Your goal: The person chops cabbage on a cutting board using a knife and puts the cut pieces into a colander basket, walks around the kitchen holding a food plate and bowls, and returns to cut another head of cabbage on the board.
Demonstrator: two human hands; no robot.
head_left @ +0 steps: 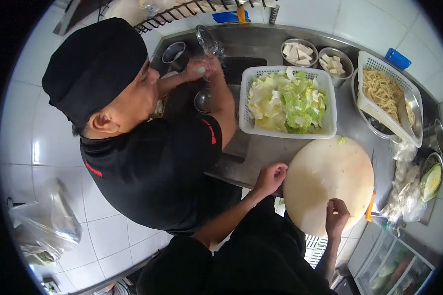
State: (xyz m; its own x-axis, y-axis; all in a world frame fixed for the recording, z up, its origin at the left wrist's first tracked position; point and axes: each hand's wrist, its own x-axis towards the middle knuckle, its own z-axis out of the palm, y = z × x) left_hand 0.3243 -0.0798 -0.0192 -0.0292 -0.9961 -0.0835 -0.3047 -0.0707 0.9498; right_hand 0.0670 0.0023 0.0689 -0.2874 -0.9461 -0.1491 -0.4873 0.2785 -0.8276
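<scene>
A round, pale cutting board (325, 182) lies in front of me with a few small green scraps on it. My left hand (272, 178) is beside the board's left edge, its fingers curled in and no object visible in them. Over the board's lower right part is my right hand (337, 215), fingers bent together; a small light spot shows at the fingertips, too small to name. Beyond the board stands a white plastic basket (244, 105) of chopped cabbage (290, 103), apart from both hands. An orange handle (370, 206) sticks out by the board's right edge.
A co-worker in black (152, 167) stands at left, hands under the running tap. Two metal pots of white blocks (299, 51) stand behind the basket. To the right are a basket of noodles (381, 93), plastic bags (403, 182) and a half cabbage (430, 182).
</scene>
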